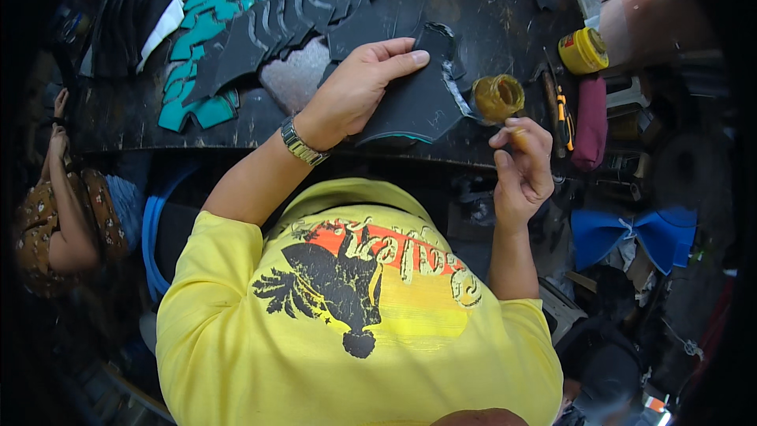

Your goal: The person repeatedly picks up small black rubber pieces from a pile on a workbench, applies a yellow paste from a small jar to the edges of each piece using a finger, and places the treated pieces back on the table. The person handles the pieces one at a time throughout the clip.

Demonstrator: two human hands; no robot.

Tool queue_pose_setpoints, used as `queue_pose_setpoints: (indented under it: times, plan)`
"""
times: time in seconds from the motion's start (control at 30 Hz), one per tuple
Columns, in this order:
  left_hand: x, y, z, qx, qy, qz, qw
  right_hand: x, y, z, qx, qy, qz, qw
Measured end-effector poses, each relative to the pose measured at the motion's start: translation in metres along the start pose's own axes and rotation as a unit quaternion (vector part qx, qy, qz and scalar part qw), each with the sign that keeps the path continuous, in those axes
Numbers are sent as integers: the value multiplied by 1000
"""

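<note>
My left hand (367,87), thumb on top, grips a flat black sheet piece (410,106) at the table's near edge. A shiny, whitish wet-looking strip runs along the piece's right curved edge, and a thin teal line shows along its lower edge. My right hand (524,170) is closed, thumb and fingers pinched on a thin glue applicator, mostly hidden by the fingers. Its tip reaches toward the piece's right corner; contact cannot be made out. Just above the right hand is an open glass jar (497,99), smeared with amber glue.
Black cut pieces (292,12) with pale glue streaks and teal cut pieces (205,110) overlap at the back left. At right lie a yellow tub (583,51), orange-handled pliers (564,118) and a maroon roll (590,122). Another person's arm (71,225) shows at far left.
</note>
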State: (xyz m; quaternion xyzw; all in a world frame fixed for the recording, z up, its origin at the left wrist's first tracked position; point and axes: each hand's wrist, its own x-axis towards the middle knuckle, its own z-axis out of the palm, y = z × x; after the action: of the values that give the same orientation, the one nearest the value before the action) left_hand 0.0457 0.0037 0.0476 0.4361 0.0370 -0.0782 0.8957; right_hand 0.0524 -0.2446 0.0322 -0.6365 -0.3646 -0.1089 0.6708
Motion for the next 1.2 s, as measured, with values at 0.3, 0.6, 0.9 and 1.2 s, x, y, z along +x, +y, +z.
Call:
queue_pose_setpoints:
  times: [0.3,0.6,0.9,1.2]
  plan:
    - [110,68,-8,210,44,105,971,4,42,-41,-73,161,49,983]
    - [250,39,13,353,97,96,926,-9,84,-77,-30,290,144,946]
    - [396,-23,66,232,93,34,968,-7,83,-83,48,308,216,925]
    - [469,-58,60,157,153,12,976,-13,83,-87,75,270,236,931]
